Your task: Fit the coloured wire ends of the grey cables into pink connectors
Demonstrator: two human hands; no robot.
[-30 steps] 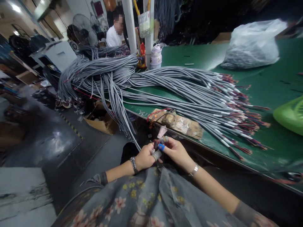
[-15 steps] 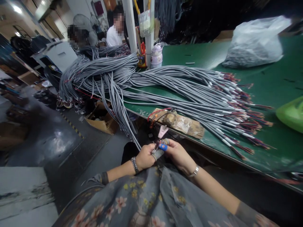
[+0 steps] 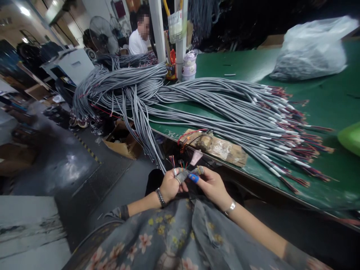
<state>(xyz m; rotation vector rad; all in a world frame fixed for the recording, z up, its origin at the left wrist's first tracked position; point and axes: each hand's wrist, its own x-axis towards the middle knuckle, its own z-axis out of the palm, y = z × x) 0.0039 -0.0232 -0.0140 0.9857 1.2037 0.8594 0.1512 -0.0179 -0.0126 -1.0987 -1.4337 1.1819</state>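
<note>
My left hand point(image 3: 169, 186) is closed around the end of a grey cable, low in front of my body. Thin stripped wires point(image 3: 172, 162) with copper tips fan up from that fist, and a few orange and green wires point(image 3: 184, 165) stick up beside its thumb. Grey tape wraps the left thumb. My right hand point(image 3: 215, 187) is in a pinch, its fingertips meeting the left thumb; what lies between them is hidden. Blue tape covers the right thumb, and a finger is wrapped too. Just behind the hands, a pink tab-like piece point(image 3: 196, 157) shows at the table edge.
Bundled grey cables point(image 3: 202, 92) with bared coloured ends spread over the green table point(image 3: 242, 62). A worn wooden block point(image 3: 225, 150) lies on the front edge. Farther back are a plastic bag point(image 3: 309, 52), a lilac container point(image 3: 189, 65) and a seated person point(image 3: 139, 39). A carton point(image 3: 123, 140) sits on the floor.
The fan of stripped wires now stands up from my left fist, and orange and green wires show by its thumb. The right hand stays close, still pinching. The view has shifted slightly.
</note>
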